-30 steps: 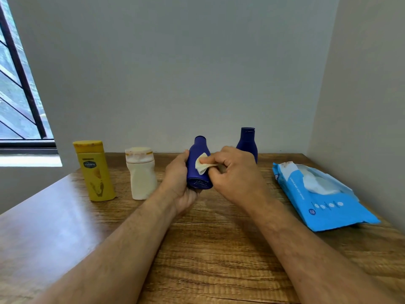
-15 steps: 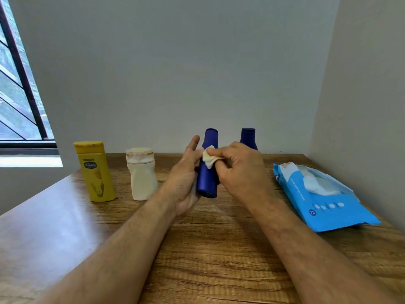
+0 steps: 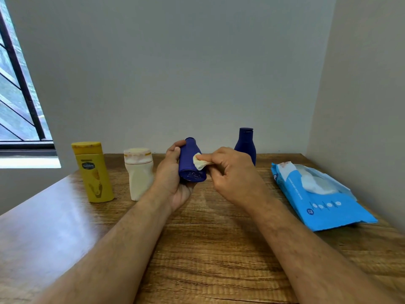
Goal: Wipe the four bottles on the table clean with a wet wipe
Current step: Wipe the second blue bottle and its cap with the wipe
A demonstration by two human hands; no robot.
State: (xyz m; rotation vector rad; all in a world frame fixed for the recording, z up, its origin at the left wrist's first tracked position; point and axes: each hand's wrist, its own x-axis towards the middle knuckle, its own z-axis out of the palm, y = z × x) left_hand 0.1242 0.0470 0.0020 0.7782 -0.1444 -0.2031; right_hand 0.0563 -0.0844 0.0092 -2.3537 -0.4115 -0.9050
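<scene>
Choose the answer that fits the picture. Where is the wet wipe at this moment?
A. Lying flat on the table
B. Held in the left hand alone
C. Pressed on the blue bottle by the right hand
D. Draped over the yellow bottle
C: the right hand pinches the wet wipe against the side of the blue bottle, which the left hand holds tilted above the table.

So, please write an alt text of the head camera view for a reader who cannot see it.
Left hand grips a tilted dark blue plastic bottle while right hand presses a small cream wet wipe on it. On the wooden table stand yellow, cream and second blue bottles beside a blue wipe pack.
</scene>
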